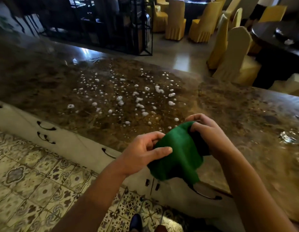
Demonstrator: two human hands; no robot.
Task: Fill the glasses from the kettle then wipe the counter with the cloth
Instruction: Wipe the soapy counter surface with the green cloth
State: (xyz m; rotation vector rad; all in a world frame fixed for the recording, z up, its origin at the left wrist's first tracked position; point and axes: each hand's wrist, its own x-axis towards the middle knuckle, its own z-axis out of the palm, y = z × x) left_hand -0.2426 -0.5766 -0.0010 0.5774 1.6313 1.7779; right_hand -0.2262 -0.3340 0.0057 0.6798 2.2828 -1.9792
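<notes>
Counter (pixel 229 104): glossy brown mottled stone, beaded with white foam droplets (pixel 122 99). Cloth (pixel 177 158): matt green fabric. Floor (pixel 28 173): glazed patterned tile.

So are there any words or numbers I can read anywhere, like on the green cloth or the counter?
None can be read in this view.
Green cloth, held by the left hand and right hand: plain, no label showing.
Counter: only white foam spots, no writing.
Drawer fronts: dark handles, no text.
</notes>
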